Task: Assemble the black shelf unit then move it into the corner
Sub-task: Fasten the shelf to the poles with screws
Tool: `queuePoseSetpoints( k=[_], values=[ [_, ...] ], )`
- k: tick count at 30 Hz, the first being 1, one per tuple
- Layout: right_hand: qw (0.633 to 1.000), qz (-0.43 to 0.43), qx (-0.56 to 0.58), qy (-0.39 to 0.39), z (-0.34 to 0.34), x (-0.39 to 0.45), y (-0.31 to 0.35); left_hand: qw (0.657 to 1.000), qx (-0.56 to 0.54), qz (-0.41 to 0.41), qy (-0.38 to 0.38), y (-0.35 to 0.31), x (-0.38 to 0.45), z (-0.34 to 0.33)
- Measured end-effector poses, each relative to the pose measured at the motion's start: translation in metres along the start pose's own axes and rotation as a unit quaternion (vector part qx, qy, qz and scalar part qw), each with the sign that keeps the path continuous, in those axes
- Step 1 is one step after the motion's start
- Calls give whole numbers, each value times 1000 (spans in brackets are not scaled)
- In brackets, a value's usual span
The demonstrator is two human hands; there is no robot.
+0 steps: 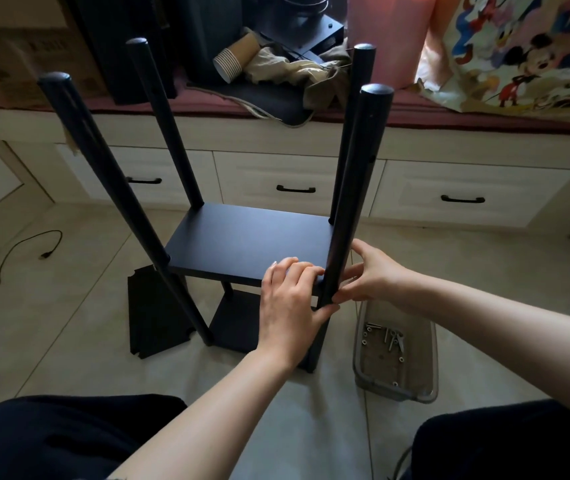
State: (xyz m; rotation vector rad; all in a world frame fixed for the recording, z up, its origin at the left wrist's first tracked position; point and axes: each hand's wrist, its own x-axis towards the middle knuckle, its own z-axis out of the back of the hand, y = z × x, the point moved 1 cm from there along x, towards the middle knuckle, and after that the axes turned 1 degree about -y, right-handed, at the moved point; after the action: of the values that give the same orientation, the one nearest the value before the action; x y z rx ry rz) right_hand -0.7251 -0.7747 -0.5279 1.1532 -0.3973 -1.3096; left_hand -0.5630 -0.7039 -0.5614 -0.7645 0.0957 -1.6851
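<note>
the black shelf unit (242, 247) is standing half-built on the tiled floor (51, 323), four round posts rising from it, in front of the drawer bench (294, 174), and both hands are crowding the near right post (356, 188) where it meets the upper shelf board (248, 237).

what could go wrong here: that joint is looking unsecured, so if the fingers are letting go or pushing sideways, the tall post could be leaning and levering the board corner out of line. the far posts are splaying in this wide view, so it is hard to judge whether they are true. any fastener fumbled at this corner could be dropping to the floor, beside the clear plastic tub (394, 355) holding the screws (385, 336). a spare black panel (158, 313) is lying flat by the left post, easy to kick when the unit is being moved later.

the left hand (290, 306) is reaching in palm down, fingers (297, 268) lying over the board's near right corner and thumb hooking under its edge by the post, so it is clamping the board. the right hand (370, 271) is coming from the right, fingertips pinching at the post's outer side at board level; whether a small part is between them, i cannot tell.
</note>
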Motion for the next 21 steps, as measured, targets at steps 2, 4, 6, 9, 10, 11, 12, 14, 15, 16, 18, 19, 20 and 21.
queuePoseSetpoints(
  k=[2,4,6,9,10,11,12,14,15,16,18,19,20,21],
  values=[
    [1000,-5,6,3,1,-1,2,1000,-10,-2,5,1,5,-3],
    [1000,-9,17,5,2,-2,3,1000,-20,-8,6,2,7,-4],
    [999,-9,32,6,2,-2,3,1000,-26,-14,1,3,9,-5],
    [998,-23,46,26,5,-2,1,999,-33,-16,3,6,11,-5],
    [997,-33,57,44,7,-2,1,999,-35,-16,6,7,12,-5],
    [995,-43,71,63,9,-1,2,999,-35,-16,8,8,12,-5],
    [992,-52,82,78,11,-1,3,999,-35,-17,9,8,12,-5],
    [989,-69,102,78,14,1,5,999,-37,-17,8,7,12,-6],
    [988,-78,116,67,13,2,6,999,-40,-16,7,7,12,-6],
    [986,-88,132,53,12,3,7,999,-41,-16,8,7,12,-6],
    [982,-109,155,18,8,3,11,999,-43,-16,15,7,12,-8],
    [980,-121,159,3,6,2,12,999,-45,-14,21,7,13,-8],
    [978,-134,160,-8,4,2,14,998,-45,-11,28,8,12,-9],
    [976,-145,163,-18,2,2,16,999,-39,-11,35,9,12,-9]
  ],
)
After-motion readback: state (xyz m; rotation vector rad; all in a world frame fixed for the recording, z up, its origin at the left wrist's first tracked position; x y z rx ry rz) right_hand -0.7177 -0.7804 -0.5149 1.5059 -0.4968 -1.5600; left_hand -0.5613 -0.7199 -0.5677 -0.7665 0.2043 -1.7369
